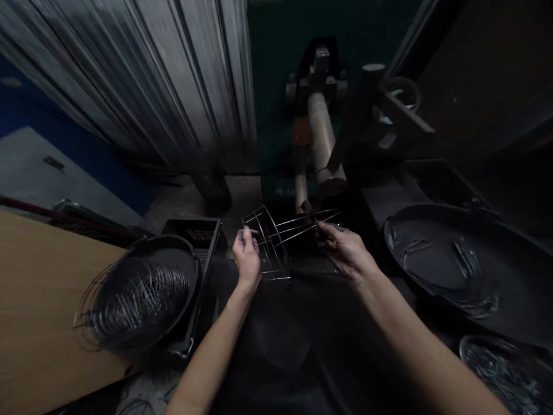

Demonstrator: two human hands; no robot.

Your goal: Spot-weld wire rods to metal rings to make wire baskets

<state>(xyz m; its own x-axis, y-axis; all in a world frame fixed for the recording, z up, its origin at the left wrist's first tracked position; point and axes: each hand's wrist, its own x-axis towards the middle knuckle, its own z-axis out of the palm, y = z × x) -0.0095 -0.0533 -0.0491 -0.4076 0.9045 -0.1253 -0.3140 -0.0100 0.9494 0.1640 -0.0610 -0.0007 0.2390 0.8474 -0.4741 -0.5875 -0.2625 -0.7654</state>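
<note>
A thin metal wire rack (276,236) is held between my two hands, just in front of a spot-welding machine. My left hand (247,253) is closed on the left part of the rack, thumb pointing up. At the right end of the rack, my right hand (345,248) pinches near the wires by the lower electrode tip. Whether it grips the rack itself or a small separate wire is hard to make out. The thick upper arm (323,138) of the welder and its thinner lower arm (301,190) reach toward me above the rack.
At left, a dark basin (190,248) of curved wire pieces (147,294) sits over a black plastic crate (211,230). A wide dark tray (432,216) with small wire bundles (466,259) lies at right. Below it is a bowl of small metal parts (501,369).
</note>
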